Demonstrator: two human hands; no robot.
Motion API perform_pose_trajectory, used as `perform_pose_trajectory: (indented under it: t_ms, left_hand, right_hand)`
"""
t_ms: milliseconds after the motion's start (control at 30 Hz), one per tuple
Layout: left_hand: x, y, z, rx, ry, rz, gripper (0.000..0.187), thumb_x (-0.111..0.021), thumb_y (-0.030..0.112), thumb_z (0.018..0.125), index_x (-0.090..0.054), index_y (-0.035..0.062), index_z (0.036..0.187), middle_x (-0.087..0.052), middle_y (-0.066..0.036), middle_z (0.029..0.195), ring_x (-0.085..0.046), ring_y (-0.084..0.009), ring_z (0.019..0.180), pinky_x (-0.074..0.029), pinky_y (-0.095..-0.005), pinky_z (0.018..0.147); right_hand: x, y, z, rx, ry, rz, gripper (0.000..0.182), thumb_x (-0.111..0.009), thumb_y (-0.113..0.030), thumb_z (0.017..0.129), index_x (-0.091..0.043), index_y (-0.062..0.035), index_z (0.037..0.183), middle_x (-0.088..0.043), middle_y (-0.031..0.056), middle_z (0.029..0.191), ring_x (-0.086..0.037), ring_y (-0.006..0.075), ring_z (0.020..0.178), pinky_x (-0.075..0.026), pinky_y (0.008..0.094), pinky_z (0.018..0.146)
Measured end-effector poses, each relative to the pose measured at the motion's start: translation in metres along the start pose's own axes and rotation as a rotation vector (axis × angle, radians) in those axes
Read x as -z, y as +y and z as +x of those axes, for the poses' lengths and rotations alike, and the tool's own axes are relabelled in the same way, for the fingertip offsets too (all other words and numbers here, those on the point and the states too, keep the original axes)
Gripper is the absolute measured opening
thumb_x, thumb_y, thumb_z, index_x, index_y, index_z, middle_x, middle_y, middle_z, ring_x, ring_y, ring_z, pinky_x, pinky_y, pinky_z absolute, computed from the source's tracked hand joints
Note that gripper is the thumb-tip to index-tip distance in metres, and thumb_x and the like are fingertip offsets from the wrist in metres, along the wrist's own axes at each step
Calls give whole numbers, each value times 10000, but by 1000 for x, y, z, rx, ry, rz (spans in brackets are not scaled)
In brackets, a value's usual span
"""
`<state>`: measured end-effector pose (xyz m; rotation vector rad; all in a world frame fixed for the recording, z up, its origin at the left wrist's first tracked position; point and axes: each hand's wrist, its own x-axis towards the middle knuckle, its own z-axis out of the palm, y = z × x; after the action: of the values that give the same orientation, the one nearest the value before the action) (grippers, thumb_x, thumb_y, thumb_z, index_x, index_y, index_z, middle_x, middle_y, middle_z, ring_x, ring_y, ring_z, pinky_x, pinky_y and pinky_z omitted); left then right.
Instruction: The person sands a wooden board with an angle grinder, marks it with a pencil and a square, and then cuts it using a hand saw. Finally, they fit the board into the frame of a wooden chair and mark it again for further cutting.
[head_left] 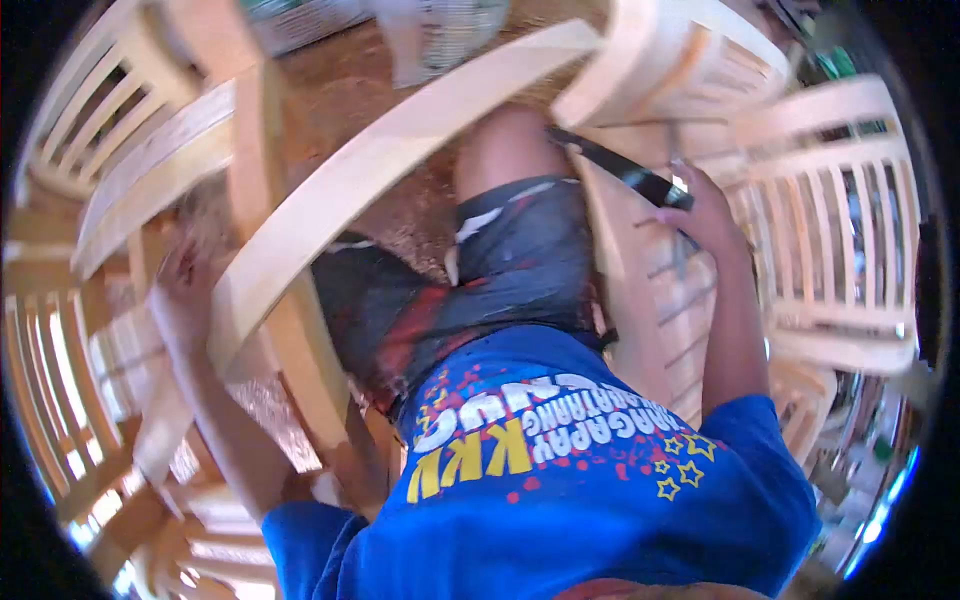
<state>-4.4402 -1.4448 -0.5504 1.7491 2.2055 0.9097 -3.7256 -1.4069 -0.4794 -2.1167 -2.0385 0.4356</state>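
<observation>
My right hand (700,212) is closed around the end of a long, narrow dark tool (632,172), which points up and left past my knee. Its exact kind is hard to make out. My left hand (183,290) is at the left, beside a long curved pale wooden piece (370,165). Blur hides whether its fingers touch or grip any wood. The curved piece runs diagonally over my lap, from low left to the upper middle. An upright wooden post (262,170) stands next to it, partly behind it.
Slatted wooden chairs (830,225) crowd the right side. More slatted chair parts (110,110) stand at the left. A wooden seat or frame with dark gaps (660,290) lies beside my right thigh. Brown ground (350,70) shows between the pieces.
</observation>
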Motion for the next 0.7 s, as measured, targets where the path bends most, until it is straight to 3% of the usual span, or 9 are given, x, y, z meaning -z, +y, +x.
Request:
perform_pose_trajectory:
  t_ms: [100, 167, 300, 400, 500, 533, 633, 700]
  left_hand:
    - [3, 15, 1, 80, -89, 112, 348, -728, 202, 958, -732, -13, 1232, -779, -187, 1116, -757, -272, 1004, -576, -372, 898]
    - [8, 31, -3, 65, -2, 85, 305, -723, 217, 919, -755, 40, 1165, -770, -180, 987, -758, -296, 902, -586, -387, 815]
    - [4, 21, -5, 60, 37, 110, 322, -728, 247, 909, -764, 65, 1171, -773, -177, 1002, -761, -295, 909, -587, -404, 830]
    - [3, 22, -4, 109, 21, 95, 332, -728, 253, 905, -767, 69, 1179, -775, -172, 1025, -761, -292, 923, -586, -404, 846]
    - [4, 22, -5, 112, 21, 69, 334, -725, 250, 911, -767, 68, 1187, -777, -166, 1046, -760, -291, 944, -585, -396, 857]
    - [3, 18, -6, 99, 31, 40, 335, -724, 252, 915, -766, 65, 1190, -778, -166, 1045, -760, -290, 948, -585, -394, 858]
    - [-3, -5, -4, 92, 31, 61, 329, -713, 243, 945, -756, 32, 1192, -778, -160, 1072, -761, -275, 975, -584, -371, 864]
    - [-5, -17, -1, 24, -3, 127, 310, -693, 182, 992, -731, -4, 1236, -755, -146, 1204, -748, -233, 1022, -582, -347, 893]
  right_hand:
    - [-10, -8, 11, -5, -62, -134, 778, -907, -134, 718, -578, -33, 1416, -639, 184, 1403, -592, 334, 1336, -461, 412, 1136]
    - [-3, -15, 10, -14, -148, -135, 726, -906, -95, 685, -604, -27, 1341, -661, 175, 1327, -616, 342, 1275, -483, 418, 1100]
    - [20, -37, -15, -71, -382, -72, 672, -927, -41, 604, -629, -40, 1206, -681, 156, 1168, -655, 337, 1133, -518, 410, 1006]
    - [23, -36, -41, 114, -458, -280, 688, -923, 15, 563, -641, -55, 1186, -683, 145, 1142, -666, 319, 1101, -522, 389, 979]
    - [13, -50, -61, 37, -581, -194, 699, -931, 27, 536, -649, -48, 1171, -688, 127, 1107, -670, 314, 1077, -525, 397, 949]
    - [15, -63, -61, -50, -689, -202, 604, -927, -39, 600, -666, -53, 1144, -693, 117, 1076, -668, 290, 1044, -533, 395, 919]
    - [20, -57, -52, -14, -717, -63, 414, -882, -159, 732, -683, -57, 1080, -693, 116, 1021, -663, 264, 977, -533, 401, 858]
    - [21, -45, -42, -122, -408, -206, 285, -803, -241, 838, -697, -56, 1027, -695, 125, 972, -661, 251, 911, -534, 399, 832]
